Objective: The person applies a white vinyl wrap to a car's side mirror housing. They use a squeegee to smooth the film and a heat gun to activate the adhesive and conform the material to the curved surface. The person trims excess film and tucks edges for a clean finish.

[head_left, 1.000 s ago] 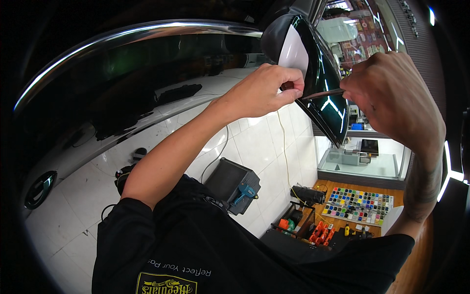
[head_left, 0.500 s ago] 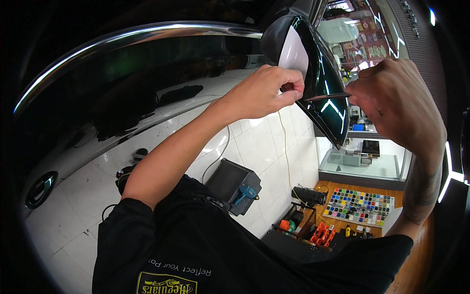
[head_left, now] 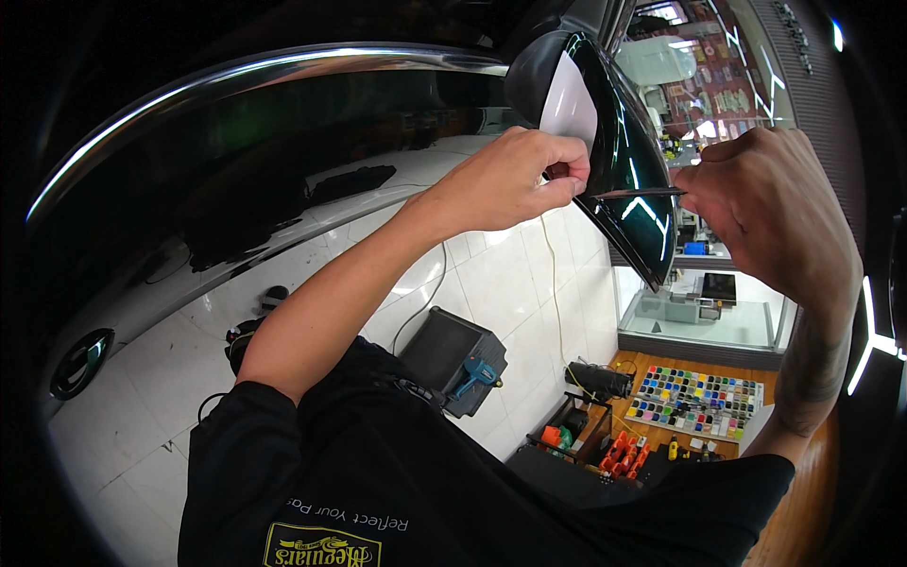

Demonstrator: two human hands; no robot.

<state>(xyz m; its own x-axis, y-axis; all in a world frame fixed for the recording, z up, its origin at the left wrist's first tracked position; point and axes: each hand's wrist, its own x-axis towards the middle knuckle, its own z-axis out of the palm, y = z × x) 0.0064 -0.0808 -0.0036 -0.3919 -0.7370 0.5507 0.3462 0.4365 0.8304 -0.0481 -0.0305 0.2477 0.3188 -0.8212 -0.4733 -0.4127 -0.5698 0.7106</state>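
A glossy dark green car side mirror (head_left: pixel 628 142) juts out from the dark car door, with a pale mirror face (head_left: pixel 570 99) on its left side. My left hand (head_left: pixel 529 175) is closed in a pinch at the mirror's lower left edge; whatever lies between its fingertips is hidden. On the other side, my right hand (head_left: pixel 756 203) is closed around the end of a thin dark strip (head_left: pixel 642 193). The strip runs almost level across the front of the mirror housing toward my left fingertips. I cannot tell whether its left end reaches them.
A car door (head_left: pixel 312 132) with chrome trim fills the upper left. Below stand a dark box (head_left: pixel 442 354) with a blue power tool (head_left: pixel 475 376) on it and a glass case (head_left: pixel 704 317). Colour samples (head_left: pixel 694 402) and orange tools (head_left: pixel 624 456) lie lower right. A yellowish cord (head_left: pixel 557 302) hangs behind.
My right hand has dropped slightly, and the strip's right end sits a little lower. My left hand keeps its pinch at the mirror edge.
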